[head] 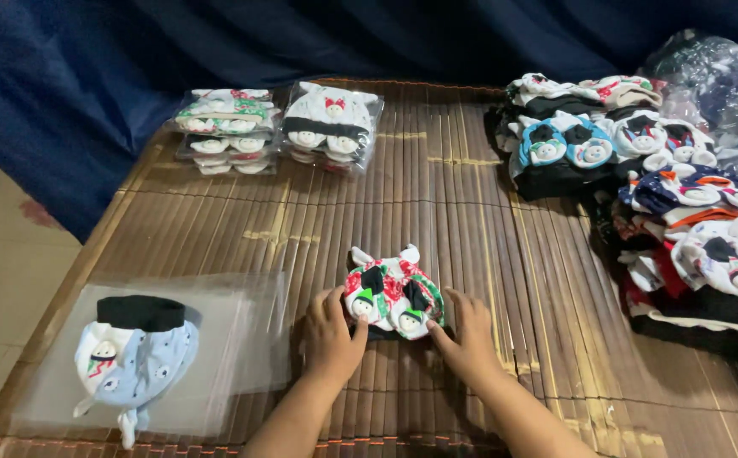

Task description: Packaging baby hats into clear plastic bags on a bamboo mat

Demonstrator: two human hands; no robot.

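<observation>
A small folded stack of red, green and white baby mittens or caps with snowman faces (393,293) lies on the brown bamboo mat (437,195) in front of me. My left hand (332,335) presses against its left side, fingers curled. At its right side, my right hand (468,331) touches it with fingers spread. Both hands bracket the stack between them.
A light blue snowman cap with a black band (131,356) rests on clear plastic bags (242,339) at the left. Two packed bags of caps (276,127) stand at the back. Loose piles of caps (640,170) fill the right side. A dark blue curtain hangs behind.
</observation>
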